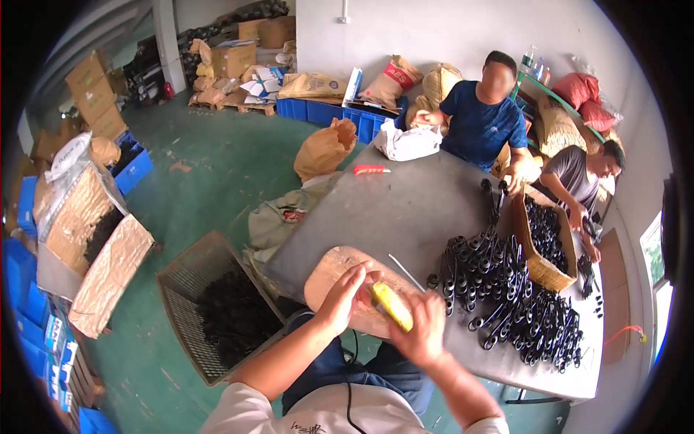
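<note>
My right hand (423, 325) is closed around a bright yellow oblong thing (392, 305), whose exact kind I cannot make out. Just to its left, my left hand (345, 298) is raised with fingers stretched and slightly cupped, apart from the yellow thing. Both hands are above a brown rounded board (329, 271) at the near edge of the grey table (376, 210). Beyond my right hand lies a thin pale rod (406, 271). Many black looped parts with round ends (520, 311) are heaped on the table to the right.
A cardboard box (553, 282) of black parts stands on the table's right. One person (481, 119) sits across, another (578, 173) beyond the box. A red-handled cutter (370, 170) and white bag (408, 141) lie farther back. A plastic crate (191, 289) of black parts stands left.
</note>
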